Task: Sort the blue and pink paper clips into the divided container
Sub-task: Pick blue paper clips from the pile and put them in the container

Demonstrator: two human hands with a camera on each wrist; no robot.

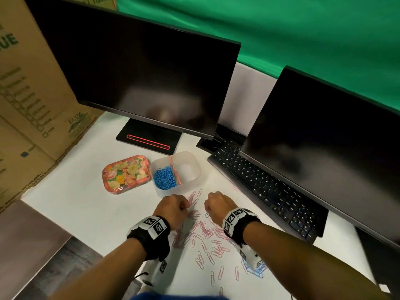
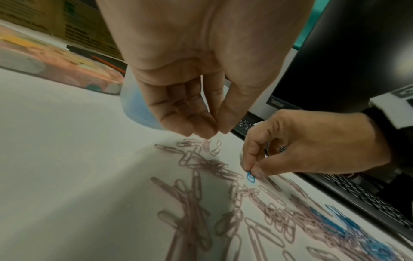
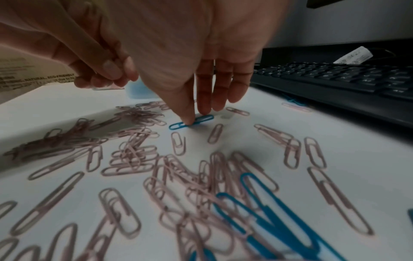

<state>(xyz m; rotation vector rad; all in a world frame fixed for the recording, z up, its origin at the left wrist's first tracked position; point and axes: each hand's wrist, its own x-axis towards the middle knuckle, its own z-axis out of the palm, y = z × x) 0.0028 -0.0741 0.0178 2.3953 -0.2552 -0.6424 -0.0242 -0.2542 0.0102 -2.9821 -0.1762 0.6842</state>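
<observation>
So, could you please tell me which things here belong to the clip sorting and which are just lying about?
Job: divided container, pink clips, blue clip pinched by right hand, left hand.
Lying about: floral tin, keyboard, two monitors, cardboard box.

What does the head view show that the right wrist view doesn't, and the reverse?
Only the head view: the whole divided container, blue clips filling its left compartment, the right compartment looking empty, a floral tin beside it, and two dark monitors.

Only the right wrist view: the right hand with thumb and fingertips on a single blue clip lying on the table.

Both: the scattered pink clips, the left hand, the keyboard.
</observation>
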